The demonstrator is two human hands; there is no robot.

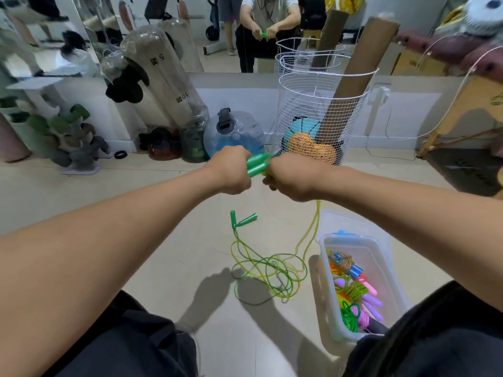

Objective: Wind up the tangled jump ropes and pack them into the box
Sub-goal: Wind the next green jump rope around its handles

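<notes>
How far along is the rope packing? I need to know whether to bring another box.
Done: several wound ropes, blue, purple, pink and green, already lie in the clear box. In hand: the left hand grips a pair of green handles; the right hand holds the yellow-green cord trailing down. Left: that cord's tangle, and a second green-handled rope, still lie loose on the floor.

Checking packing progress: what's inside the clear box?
The clear box holds wound jump ropes with blue, pink, purple handles. Its near end and bottom are hidden by the leg.
</notes>
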